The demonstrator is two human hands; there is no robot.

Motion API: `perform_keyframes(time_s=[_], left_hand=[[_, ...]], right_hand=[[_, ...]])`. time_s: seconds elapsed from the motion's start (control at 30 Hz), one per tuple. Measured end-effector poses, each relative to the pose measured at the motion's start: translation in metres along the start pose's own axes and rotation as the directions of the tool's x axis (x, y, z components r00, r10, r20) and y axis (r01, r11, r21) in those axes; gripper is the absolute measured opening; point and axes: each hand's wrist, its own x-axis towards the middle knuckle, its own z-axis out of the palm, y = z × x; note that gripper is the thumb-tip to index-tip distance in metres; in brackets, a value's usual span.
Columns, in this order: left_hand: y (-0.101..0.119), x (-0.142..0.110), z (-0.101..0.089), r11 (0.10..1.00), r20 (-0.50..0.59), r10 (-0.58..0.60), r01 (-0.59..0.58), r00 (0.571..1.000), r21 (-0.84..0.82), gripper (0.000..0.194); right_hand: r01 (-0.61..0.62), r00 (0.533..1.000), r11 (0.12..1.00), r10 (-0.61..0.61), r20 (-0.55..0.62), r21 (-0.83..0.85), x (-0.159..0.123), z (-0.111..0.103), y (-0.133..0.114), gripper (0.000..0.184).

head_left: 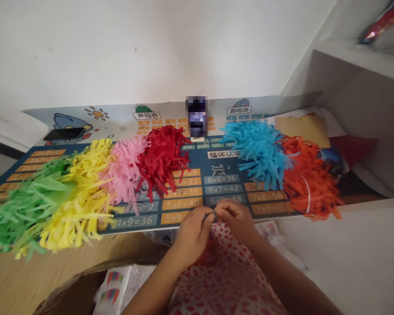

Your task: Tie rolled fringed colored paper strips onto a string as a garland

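My left hand (194, 231) and my right hand (235, 218) meet at the near edge of a printed learning mat (223, 181). Both pinch together on something small and thin between the fingertips; I cannot make out what it is. Piles of cut paper strips lie across the mat: green (18, 210), yellow (79, 197), pink (126, 168) and red (162, 155) on the left, blue (261, 151) and orange (310, 179) on the right. My hands are nearest the gap between the red and blue piles.
A black phone (64, 133) lies at the mat's far left. A small blurred object (196, 116) stands at the back centre. A white shelf unit (361, 105) rises on the right, with brown paper (304, 127) beside it. A cardboard box (29, 275) sits below left.
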Motion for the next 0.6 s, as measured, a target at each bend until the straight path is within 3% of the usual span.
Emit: perform_keyframes(time_s=[0.2, 0.37, 0.6], left_hand=[[-0.0003, -0.0026, -0.0003, 1.0, 0.046, -0.016, 0.015, 0.999, 0.019, 0.021], [-0.0001, 0.0002, -0.0021, 0.998, 0.04, 0.013, -0.016, 0.999, 0.057, 0.021], [-0.0017, 0.0018, 0.0039, 0.998, 0.0, 0.014, -0.014, 1.0, 0.055, 0.02]], right_hand=[[0.037, 0.999, 0.998, -0.036, 0.032, -0.047, 0.0008, -0.0018, -0.0017, 0.017], [-0.076, 0.993, 0.988, 0.063, 0.102, 0.134, 0.0012, -0.0075, 0.0023, 0.021], [0.002, 1.0, 1.0, -0.002, 0.031, -0.014, -0.0056, -0.0052, -0.0024, 0.022]])
